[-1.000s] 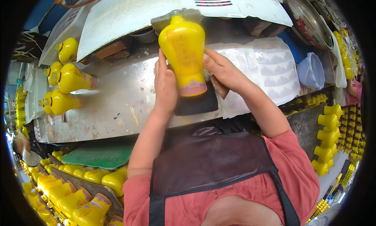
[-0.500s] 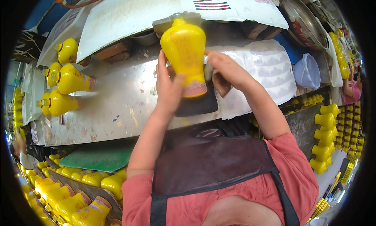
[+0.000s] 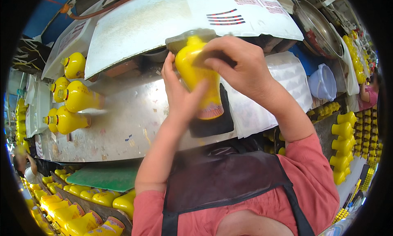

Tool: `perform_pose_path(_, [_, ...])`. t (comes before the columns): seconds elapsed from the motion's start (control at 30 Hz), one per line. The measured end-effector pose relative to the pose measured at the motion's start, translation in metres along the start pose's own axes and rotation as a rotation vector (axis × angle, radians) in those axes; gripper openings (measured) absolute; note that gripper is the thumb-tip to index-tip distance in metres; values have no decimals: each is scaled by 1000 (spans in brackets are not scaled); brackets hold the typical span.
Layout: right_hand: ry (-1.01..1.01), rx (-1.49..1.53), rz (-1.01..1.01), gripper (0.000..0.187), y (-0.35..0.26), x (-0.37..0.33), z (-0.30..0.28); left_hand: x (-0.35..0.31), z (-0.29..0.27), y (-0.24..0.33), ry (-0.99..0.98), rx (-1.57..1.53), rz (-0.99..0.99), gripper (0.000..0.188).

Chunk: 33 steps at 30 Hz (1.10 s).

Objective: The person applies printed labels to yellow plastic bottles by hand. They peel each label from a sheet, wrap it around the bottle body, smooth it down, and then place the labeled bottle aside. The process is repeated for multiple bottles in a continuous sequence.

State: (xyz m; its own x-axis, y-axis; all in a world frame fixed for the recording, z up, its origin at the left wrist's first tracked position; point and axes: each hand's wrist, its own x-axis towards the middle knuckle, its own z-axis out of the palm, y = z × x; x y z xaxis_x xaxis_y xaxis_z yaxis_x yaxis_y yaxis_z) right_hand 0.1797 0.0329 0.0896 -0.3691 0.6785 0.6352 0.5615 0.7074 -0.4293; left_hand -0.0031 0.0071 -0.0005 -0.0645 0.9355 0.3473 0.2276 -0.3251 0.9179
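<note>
A glossy yellow vase-shaped bottle [image 3: 189, 74] with a pink patterned band at its base lies with its neck on a grey padded rest [image 3: 174, 42]. Its base is over a black pad [image 3: 208, 131] on the metal table. My left hand [image 3: 179, 95] grips the bottle's left side, with the thumb across its lower front. Across the upper right of the bottle, my right hand [image 3: 243, 64] is closed on a thin, flat brown piece [image 3: 221, 56] held against the surface. Blur and the fingers hide much of that piece.
Several yellow bottles [image 3: 80, 97] stand at the table's left. A white board [image 3: 143, 25] with dark strips [image 3: 226, 17] spans the back. Patterned sheets [image 3: 282, 80], a pale blue bucket [image 3: 322, 83] and a metal pan [image 3: 317, 27] are on the right. More bottles [image 3: 67, 213] fill racks lower left.
My right hand has risen from beside the bottle's lower part onto its upper front, bringing the brown piece against it. My left hand remains on the bottle. The whole view has shifted slightly.
</note>
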Motion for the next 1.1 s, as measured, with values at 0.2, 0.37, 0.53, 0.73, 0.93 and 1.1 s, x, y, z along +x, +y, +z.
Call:
perform_pose_path(0.2, [-63,-98,32,17,11,59,0,40,11,3,34,-256,-231,49])
perform_pose_path(0.37, [-52,47,139,15,14,56,-12,46,12,2,54,-425,-341,34])
perform_pose_path(0.53, [-92,-90,-19,15,13,42,-3,45,14,2,64,-560,-335,32])
perform_pose_path(0.73, [-94,-193,-107,16,24,63,14,38,14,8,48,-447,-255,36])
perform_pose_path(0.93, [-121,-162,-133,15,11,78,-1,40,12,5,-9,-451,-271,36])
perform_pose_path(1.1, [-268,-140,-129,15,-3,70,-8,39,14,11,74,-724,-341,30])
